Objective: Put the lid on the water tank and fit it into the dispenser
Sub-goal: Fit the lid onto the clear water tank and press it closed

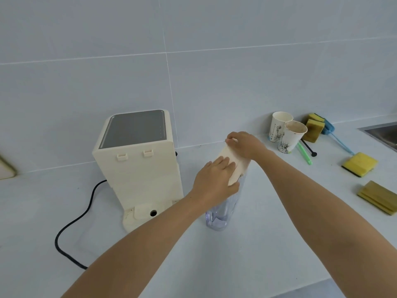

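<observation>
My left hand [214, 179] and right hand [243, 145] both press flat on the lid [233, 166], which sits tilted on the tank [221, 209] beside the dispenser [139, 168]. If I push unevenly, the lid may jam or the tank may tip over.

A kitchen: tiled wall [236, 72], sink [384, 134], sponges [359, 164], paper cups [292, 136].

Open counter [247, 254] in front of the tank [217, 218], and a bare strip between it and the dispenser [137, 160] just to its left, wide enough for a forearm. The dispenser's power cord [73, 224] loops across the counter on the far left. On the right, paper cups [287, 134] and sponges [359, 164] crowd the back, well apart from the tank
</observation>
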`<state>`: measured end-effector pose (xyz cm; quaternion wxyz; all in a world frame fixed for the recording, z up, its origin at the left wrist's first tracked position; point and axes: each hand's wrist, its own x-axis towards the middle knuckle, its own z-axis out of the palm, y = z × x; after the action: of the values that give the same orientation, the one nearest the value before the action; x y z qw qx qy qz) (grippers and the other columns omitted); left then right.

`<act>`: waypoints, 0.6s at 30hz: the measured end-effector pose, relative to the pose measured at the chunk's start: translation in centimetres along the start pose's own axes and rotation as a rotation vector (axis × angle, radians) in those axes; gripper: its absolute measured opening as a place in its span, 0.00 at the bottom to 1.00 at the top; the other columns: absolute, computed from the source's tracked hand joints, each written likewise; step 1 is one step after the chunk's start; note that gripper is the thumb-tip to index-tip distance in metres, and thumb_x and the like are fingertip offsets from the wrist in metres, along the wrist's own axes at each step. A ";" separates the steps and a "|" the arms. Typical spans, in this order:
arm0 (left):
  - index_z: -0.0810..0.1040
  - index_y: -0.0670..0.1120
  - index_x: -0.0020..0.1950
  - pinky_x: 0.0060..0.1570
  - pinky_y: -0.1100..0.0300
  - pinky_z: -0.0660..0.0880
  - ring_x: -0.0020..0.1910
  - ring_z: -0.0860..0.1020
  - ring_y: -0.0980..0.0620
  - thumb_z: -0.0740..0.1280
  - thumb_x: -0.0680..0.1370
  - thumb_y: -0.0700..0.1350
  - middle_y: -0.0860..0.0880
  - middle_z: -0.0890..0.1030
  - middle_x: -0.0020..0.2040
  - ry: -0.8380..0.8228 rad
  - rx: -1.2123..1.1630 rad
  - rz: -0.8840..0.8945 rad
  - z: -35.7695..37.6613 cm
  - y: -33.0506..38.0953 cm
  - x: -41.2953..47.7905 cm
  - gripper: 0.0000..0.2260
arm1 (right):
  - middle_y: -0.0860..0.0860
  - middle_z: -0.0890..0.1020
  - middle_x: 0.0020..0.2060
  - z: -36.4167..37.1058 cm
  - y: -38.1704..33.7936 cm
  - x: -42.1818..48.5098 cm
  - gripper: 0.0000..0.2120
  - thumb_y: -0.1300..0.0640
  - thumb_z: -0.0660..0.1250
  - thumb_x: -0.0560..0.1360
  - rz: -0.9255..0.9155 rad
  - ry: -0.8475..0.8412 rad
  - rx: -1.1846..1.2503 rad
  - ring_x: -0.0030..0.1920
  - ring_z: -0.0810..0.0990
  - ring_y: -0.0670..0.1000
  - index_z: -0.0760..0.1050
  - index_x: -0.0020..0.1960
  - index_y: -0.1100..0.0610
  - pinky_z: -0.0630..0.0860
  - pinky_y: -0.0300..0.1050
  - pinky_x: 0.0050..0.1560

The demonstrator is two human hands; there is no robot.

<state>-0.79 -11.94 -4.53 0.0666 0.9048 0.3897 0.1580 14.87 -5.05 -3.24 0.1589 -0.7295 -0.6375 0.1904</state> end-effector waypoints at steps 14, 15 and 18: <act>0.62 0.45 0.70 0.68 0.59 0.57 0.73 0.58 0.52 0.57 0.77 0.53 0.48 0.64 0.73 -0.020 0.038 0.040 -1.1 -4.8 -1.0 0.23 | 0.57 0.74 0.41 -0.8 3.7 -4.2 0.13 0.48 0.53 0.74 0.214 0.166 0.112 0.45 0.71 0.57 0.68 0.42 0.57 0.66 0.46 0.40; 0.62 0.46 0.70 0.68 0.59 0.58 0.73 0.57 0.52 0.57 0.77 0.53 0.49 0.63 0.74 -0.024 0.046 0.028 -1.2 -5.2 -0.9 0.23 | 0.57 0.75 0.41 -0.7 3.8 -4.5 0.13 0.48 0.54 0.74 0.233 0.184 0.129 0.44 0.71 0.57 0.68 0.41 0.58 0.64 0.45 0.38; 0.61 0.48 0.71 0.68 0.57 0.59 0.74 0.56 0.53 0.57 0.77 0.53 0.50 0.60 0.74 -0.056 0.032 -0.002 -1.5 -5.9 -0.5 0.23 | 0.56 0.75 0.40 -0.4 4.2 -5.5 0.16 0.47 0.54 0.73 0.279 0.221 0.132 0.42 0.72 0.57 0.70 0.42 0.59 0.63 0.45 0.36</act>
<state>-5.66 -8.26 -4.71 0.0631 0.9094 0.3913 0.1262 18.13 -11.04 -4.45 0.2477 -0.8152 -0.4950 0.1705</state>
